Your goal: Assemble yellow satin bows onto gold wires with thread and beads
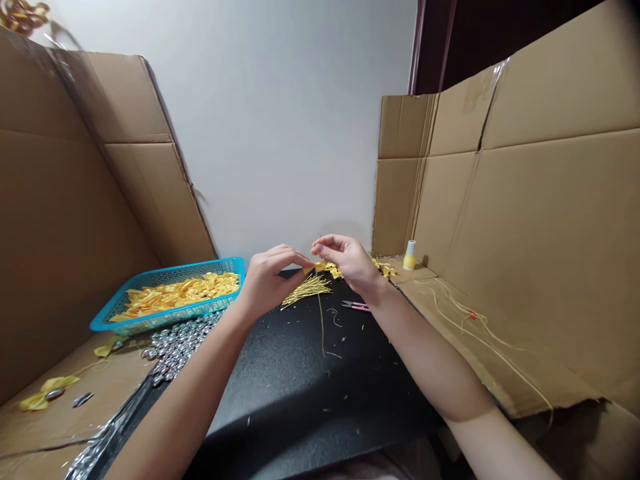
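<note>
My left hand is closed in a pinch on a small yellow ribbon piece. Close beside it, my right hand pinches a thin strand whose tip pokes up above the fingers. A thin yellow cord hangs below the ribbon piece towards the black table top; where it joins is too small to make out. Under the hands lies a bundle of cut gold cords. Pink-handled snips rest by my right wrist. Several yellow ribbon pieces lie behind my right hand.
On the left stands a blue basket full of yellow ribbon pieces, with many silver beads before it. A yellow bow with a silver bead lies nearer. At right are a thread cone and loose cord. Cardboard walls flank the table.
</note>
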Tool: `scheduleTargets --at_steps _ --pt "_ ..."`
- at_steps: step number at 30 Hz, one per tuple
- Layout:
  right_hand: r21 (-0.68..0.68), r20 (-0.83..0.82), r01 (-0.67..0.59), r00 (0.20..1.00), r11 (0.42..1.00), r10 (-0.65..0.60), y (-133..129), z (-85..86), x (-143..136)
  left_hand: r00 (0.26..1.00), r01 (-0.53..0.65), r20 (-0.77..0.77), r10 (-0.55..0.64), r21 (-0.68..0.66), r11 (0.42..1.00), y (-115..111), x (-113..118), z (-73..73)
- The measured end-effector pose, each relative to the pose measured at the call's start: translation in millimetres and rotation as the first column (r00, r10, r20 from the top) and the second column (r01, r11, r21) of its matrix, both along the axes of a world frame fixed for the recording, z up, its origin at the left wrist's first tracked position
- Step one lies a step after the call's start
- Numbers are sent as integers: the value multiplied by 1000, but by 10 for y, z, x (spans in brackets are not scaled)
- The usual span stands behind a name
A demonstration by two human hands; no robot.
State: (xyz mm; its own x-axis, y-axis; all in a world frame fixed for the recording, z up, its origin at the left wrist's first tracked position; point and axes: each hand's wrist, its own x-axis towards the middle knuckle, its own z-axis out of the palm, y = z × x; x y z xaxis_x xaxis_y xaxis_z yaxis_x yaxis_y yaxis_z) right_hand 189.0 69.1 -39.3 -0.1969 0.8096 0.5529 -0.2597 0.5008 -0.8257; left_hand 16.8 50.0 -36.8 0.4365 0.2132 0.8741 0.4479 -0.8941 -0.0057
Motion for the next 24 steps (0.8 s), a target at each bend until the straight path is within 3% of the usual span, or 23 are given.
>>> scheduleTargets --at_steps 3,7,12,14,17,19,21,24 --pt "-33 -104 86 991 996 -89 153 30 168 985 82 -144 -90 -63 995 63 43 -67" --pt "-25 -319 204 926 979 -201 332 157 702 940 136 -284 -187 -189 973 167 128 -220" --pt "-108 -568 298 764 948 -305 434 261 1276 919 138 -329 -219 -251 958 224 222 -348" --pt "-123 -595 284 745 951 -300 448 267 1384 912 146 -336 -235 -270 952 217 255 -351" --pt "-93 -561 246 788 965 -255 451 261 1429 893 131 -382 -239 -287 949 180 288 -383" --pt "-77 -503 222 833 972 -230 436 247 1365 871 86 -449 -200 -261 962 135 280 -486" --pt "-80 -410 179 891 981 -196 405 207 1199 832 20 -543 -115 -177 984 75 235 -675" --pt "-126 -145 40 988 991 -58 337 66 777 706 -59 -707 48 9 998 -34 94 -1039"
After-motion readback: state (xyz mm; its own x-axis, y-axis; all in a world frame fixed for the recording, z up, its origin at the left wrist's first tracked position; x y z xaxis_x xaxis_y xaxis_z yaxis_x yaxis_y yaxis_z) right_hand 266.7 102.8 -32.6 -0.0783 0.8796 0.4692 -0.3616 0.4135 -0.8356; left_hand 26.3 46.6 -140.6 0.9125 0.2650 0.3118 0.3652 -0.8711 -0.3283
